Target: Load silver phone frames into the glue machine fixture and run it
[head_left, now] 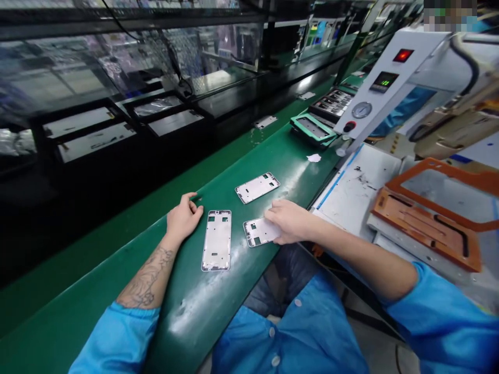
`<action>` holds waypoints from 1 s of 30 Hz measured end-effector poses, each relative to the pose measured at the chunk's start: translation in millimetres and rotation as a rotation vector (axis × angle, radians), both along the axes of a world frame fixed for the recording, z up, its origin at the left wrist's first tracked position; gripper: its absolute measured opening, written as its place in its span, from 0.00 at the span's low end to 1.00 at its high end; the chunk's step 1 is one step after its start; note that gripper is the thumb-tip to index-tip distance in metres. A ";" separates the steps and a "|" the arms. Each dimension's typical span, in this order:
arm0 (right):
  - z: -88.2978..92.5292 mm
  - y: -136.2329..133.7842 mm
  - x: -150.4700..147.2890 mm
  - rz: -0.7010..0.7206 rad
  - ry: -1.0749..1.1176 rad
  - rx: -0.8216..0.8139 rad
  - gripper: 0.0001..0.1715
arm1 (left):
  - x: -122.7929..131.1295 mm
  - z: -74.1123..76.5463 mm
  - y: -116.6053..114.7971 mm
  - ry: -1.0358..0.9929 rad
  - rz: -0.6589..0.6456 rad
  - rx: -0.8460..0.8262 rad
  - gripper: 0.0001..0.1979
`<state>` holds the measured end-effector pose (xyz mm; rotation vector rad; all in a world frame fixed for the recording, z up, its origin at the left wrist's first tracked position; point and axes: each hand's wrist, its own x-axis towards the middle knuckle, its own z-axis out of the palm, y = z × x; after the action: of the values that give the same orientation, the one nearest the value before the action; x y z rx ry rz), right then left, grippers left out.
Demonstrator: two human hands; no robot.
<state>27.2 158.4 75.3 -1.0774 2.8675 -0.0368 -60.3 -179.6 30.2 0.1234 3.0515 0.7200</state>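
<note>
**Two hands on the green belt, three metal frames between them**

The person is sitting at the near edge of a green belt, with both forearms reaching out of blue sleeves.

The right hand is lying palm down over the right end of the near frame, a thin silvery phone frame resting flat close to the belt's near edge. Its fingers are covering that end. Whether they are pinching the metal or only pressing on it cannot be told.

The left hand is resting on the belt with its fingers loosely curled and holding nothing. It is sitting just beside the top left corner of the middle frame, which is lying flat, lengthwise across the belt.

The far frame is lying flat beyond the other two, apart from both hands and nearer the middle of the belt.

Further along the belt a white scrap is lying near the near edge, and a green tray is sitting beyond it. Off the belt to the right, an orange fixture is lying open on a white bench below a white machine panel.
</note>
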 end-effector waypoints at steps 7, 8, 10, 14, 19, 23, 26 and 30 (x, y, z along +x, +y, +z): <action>-5.4 4.4 -64.5 -0.767 -0.125 -0.092 0.33 | -4.0 -3.4 -1.2 0.012 -0.019 0.043 0.22; -5.5 -0.7 -75.5 -0.819 -0.131 -0.093 0.33 | -4.1 -3.8 -1.3 0.013 -0.019 0.049 0.21; -5.8 -14.5 -98.1 -0.882 -0.117 -0.072 0.38 | -4.5 -5.2 -1.6 0.014 -0.016 0.056 0.21; -7.1 -49.4 -138.3 -0.989 -0.110 -0.058 0.51 | -6.9 -8.2 -2.6 0.019 -0.004 0.054 0.21; -4.9 -80.1 -157.1 -0.894 -0.066 -0.121 0.45 | -4.6 -3.5 -3.1 -0.005 -0.010 0.054 0.22; 17.0 -33.1 -117.7 -0.744 -0.085 -0.170 0.38 | 1.1 1.9 -3.8 -0.039 -0.007 0.050 0.25; 48.9 56.5 -34.2 -0.603 -0.020 -0.272 0.32 | -1.0 1.3 -4.0 -0.075 -0.001 -0.005 0.26; 85.7 199.8 104.7 -0.869 -0.026 -0.350 0.26 | -4.5 4.2 3.0 -0.142 0.006 -0.149 0.24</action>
<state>131.9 358.3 161.0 0.2285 3.1117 -0.6011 -64.8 -176.7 34.5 0.0594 2.9565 0.4766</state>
